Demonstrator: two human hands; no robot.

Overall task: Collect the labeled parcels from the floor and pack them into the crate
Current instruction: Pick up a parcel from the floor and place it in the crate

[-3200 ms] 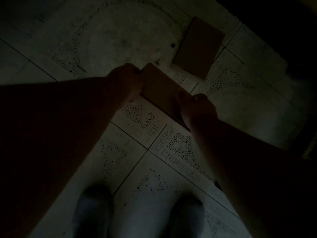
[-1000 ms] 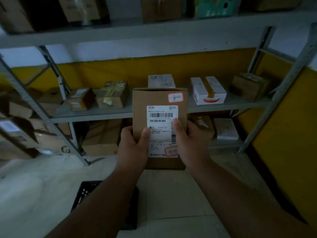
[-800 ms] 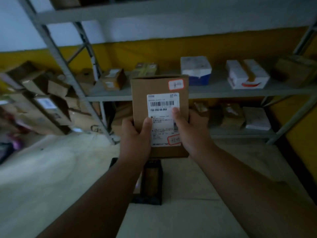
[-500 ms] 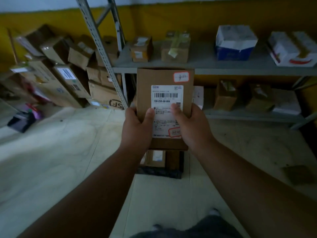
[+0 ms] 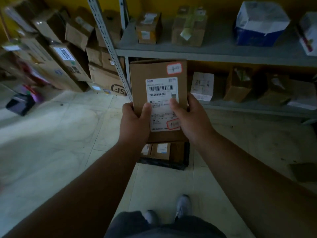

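Parcel (image 5: 158, 100) now over crate (image 5: 164, 162), both thumbs pressing.

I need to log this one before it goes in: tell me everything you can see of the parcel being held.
The parcel is a flat brown cardboard box, held upright with its face to the camera. It carries a white shipping label with a barcode and two red-bordered stickers. The left hand and right hand grip its lower sides, thumbs on the label. It hangs above the black crate.

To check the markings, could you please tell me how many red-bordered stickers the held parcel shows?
2. The upper sticker sits at the parcel's top right corner; the lower sticker lies on the white label's lower right. The parcel's back is hidden.
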